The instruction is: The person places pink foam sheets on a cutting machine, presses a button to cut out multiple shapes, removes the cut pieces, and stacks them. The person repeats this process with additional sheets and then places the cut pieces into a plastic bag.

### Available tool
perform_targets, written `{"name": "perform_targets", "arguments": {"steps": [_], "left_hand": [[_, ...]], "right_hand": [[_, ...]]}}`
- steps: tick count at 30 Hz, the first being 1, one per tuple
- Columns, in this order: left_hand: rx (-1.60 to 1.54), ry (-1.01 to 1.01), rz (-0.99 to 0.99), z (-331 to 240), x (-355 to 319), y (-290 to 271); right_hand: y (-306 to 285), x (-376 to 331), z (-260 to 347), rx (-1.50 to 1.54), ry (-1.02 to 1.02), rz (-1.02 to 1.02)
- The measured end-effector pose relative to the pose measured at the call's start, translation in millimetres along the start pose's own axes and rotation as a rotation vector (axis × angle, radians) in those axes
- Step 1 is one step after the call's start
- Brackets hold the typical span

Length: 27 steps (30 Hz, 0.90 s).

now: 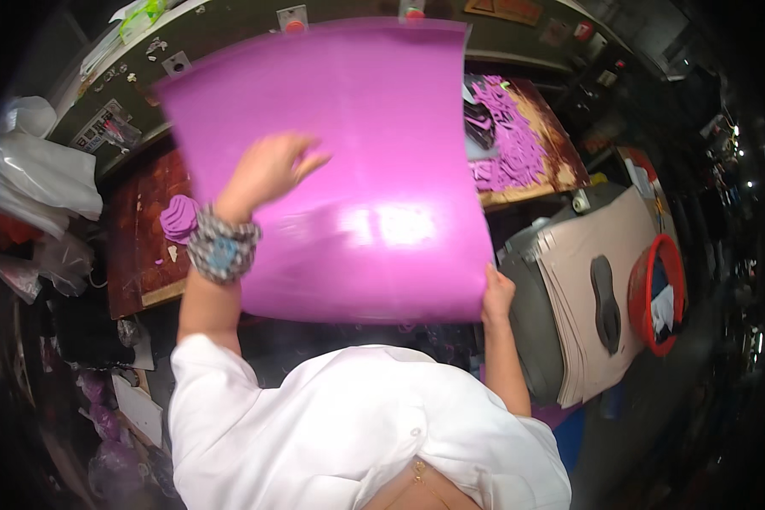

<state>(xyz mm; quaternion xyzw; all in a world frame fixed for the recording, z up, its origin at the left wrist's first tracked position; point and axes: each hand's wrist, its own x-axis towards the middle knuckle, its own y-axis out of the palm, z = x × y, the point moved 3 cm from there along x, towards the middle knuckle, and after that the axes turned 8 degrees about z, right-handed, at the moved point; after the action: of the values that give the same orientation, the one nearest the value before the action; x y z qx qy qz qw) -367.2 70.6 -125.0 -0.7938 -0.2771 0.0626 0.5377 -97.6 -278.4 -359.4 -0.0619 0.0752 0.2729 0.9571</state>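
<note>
A large glossy purple sheet [374, 144] spans the middle of the view, bowed, with light glaring off its lower part. My right hand [498, 295] grips its lower right edge, thumb on top. Over the left part of the sheet is my left hand [276, 166], fingers apart and holding nothing; whether it touches the surface I cannot tell. Beneath the sheet, a brown work board [144, 229] shows at both sides. A stack of cut purple pieces [179, 218] lies on it at left. Purple cut-out scraps [514, 140] are heaped at right, beside a dark glossy curved object [478, 126].
A green machine beam with red buttons [294, 26] runs across the back. At right, a stack of pale sheets [603, 246] carries a dark sole-shaped piece [605, 303]. Beyond it stands a red basket [677, 293] with cloth inside. White plastic wrapping [47, 166] hangs at far left.
</note>
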Motion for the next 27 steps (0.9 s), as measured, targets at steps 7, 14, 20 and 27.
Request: {"name": "perform_targets", "arguments": {"steps": [7, 14, 20, 27], "left_hand": [[0.185, -0.914, 0.019, 126.5, -184.0, 91.2], [-0.134, -0.936, -0.626, 125.4, -193.8, 129.3], [-0.542, -0.780, -0.803, 195.7, -72.2, 75.5], [0.237, -0.877, -0.547, 123.5, -112.1, 127.7]], "right_hand": [[-37.0, 50.5, 18.1, -0.209, 0.123, 0.053], [23.2, 121.0, 96.5, 0.092, 0.052, 0.231], [149.1, 291.1, 179.7, 0.205, -0.056, 0.260], [155.5, 337.2, 139.4, -0.412, -0.667, 0.420]]}}
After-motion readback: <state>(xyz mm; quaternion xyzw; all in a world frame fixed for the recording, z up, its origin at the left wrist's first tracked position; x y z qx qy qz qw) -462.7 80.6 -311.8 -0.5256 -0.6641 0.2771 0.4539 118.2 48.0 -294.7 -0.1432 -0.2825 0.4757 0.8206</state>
